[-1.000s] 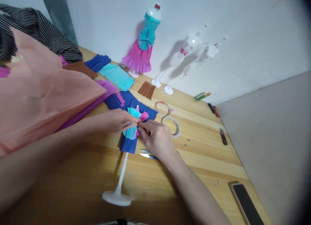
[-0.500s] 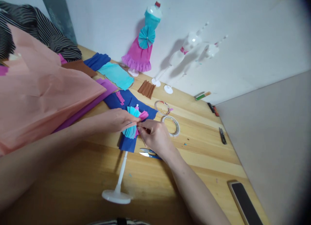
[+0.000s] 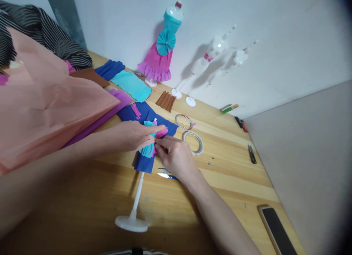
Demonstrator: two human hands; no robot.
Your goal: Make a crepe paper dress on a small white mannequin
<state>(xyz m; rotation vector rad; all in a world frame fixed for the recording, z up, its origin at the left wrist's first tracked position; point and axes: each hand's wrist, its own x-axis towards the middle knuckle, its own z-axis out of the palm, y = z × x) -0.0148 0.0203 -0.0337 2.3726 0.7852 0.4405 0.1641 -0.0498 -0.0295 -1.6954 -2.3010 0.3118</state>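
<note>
While a broad sheet of peach paper spreads out left of the left hand, beyond both hands stands a clear plastic figure in a turquoise-and-magenta paper dress, and that one looks finished, round pleated rosette and all! Past the right hand, back by the wall, two clear bottle-shaped figures look mostly bare, so plenty seems left there. And right under the fingers, the one being worked: a white plastic stand, round base nearer the camera than the hands, with dark blue paper hanging just below them. Turquoise pleated paper and a ruffled magenta paper piece are up at the fingers, placed but, I'd judge, not secured. Now the grip: left hand half curled, index stretched over the magenta, and I can't tell whether it truly pinches. Right hand, thumb and index tightly together at the pleats' edge; anything between them is too small to make out.
</note>
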